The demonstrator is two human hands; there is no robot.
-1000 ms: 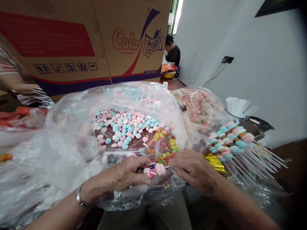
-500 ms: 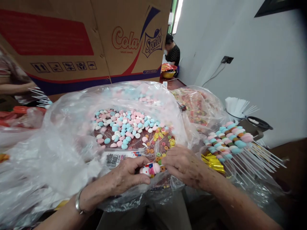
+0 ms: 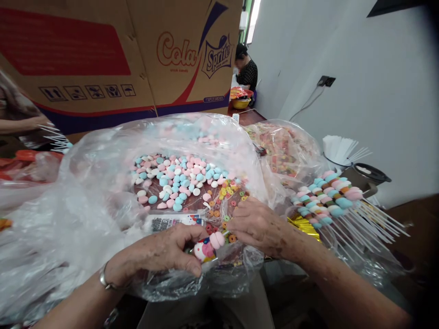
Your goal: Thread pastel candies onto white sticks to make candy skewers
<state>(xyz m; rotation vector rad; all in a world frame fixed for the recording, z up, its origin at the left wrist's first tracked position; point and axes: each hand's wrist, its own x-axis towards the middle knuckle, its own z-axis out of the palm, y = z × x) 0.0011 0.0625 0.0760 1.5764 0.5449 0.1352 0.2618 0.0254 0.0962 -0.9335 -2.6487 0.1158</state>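
My left hand (image 3: 168, 251) is closed around a candy skewer (image 3: 206, 250) low in front of me. Printed film with red, blue and pink patches covers its body, and pink candies stick out at the right end. A short bit of white stick shows beyond them, where the bent fingers of my right hand (image 3: 259, 228) close on it. Loose pink, blue and white candies (image 3: 178, 180) lie in a large clear plastic bag (image 3: 99, 160) beyond my hands. Small yellow, orange and green candy rings (image 3: 226, 192) are beside them. A printed sheet (image 3: 174, 221) lies just past my left hand.
At right, a stack of candy skewers (image 3: 329, 196) rests over gold ties (image 3: 305, 227), near a dark mug (image 3: 366, 176) and white sticks (image 3: 343, 148). Another bag of rings (image 3: 284, 146) lies behind. A cardboard box (image 3: 103, 50) blocks the back. Two people sit farther off.
My left hand has shifted left and slightly down with the candy skewer, so more of its pink end and stick shows. My right hand stays near the stick, moving slightly left.
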